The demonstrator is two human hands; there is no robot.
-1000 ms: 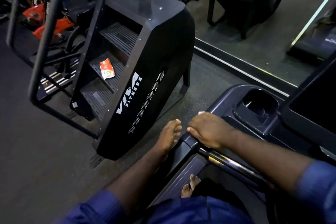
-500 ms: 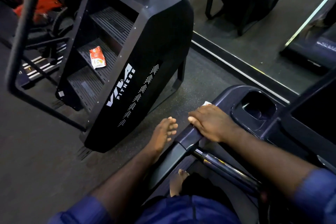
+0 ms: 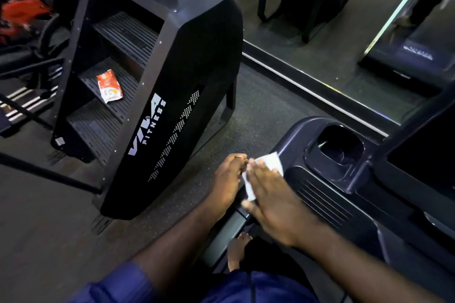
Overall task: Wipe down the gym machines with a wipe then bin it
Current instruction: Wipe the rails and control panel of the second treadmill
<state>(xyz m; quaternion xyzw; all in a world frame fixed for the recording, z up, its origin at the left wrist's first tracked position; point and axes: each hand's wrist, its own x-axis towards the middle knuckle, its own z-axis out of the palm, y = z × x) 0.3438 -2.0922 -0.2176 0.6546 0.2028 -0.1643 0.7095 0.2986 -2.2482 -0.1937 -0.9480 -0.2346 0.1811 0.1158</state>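
Observation:
A white wipe (image 3: 270, 163) lies on the left edge of the dark treadmill console (image 3: 320, 194). My right hand (image 3: 272, 206) rests flat on top of it with fingers stretched out, covering its lower part. My left hand (image 3: 227, 181) is just to the left, off the console's side, with its fingertips bunched against the wipe's left edge. Whether those fingers pinch the wipe is unclear. Both forearms reach in from the bottom, in blue sleeves.
A black stair climber (image 3: 172, 96) marked VIVA FITNESS stands to the left, with an orange and white packet (image 3: 109, 85) on one step. The console has a cup holder (image 3: 339, 146) and a dark screen (image 3: 428, 152). A mirror wall (image 3: 344, 32) runs behind.
My right hand has lifted from a curled grip on the console edge to a flat, spread position, exposing more of the wipe. My left hand has moved right, up to the wipe.

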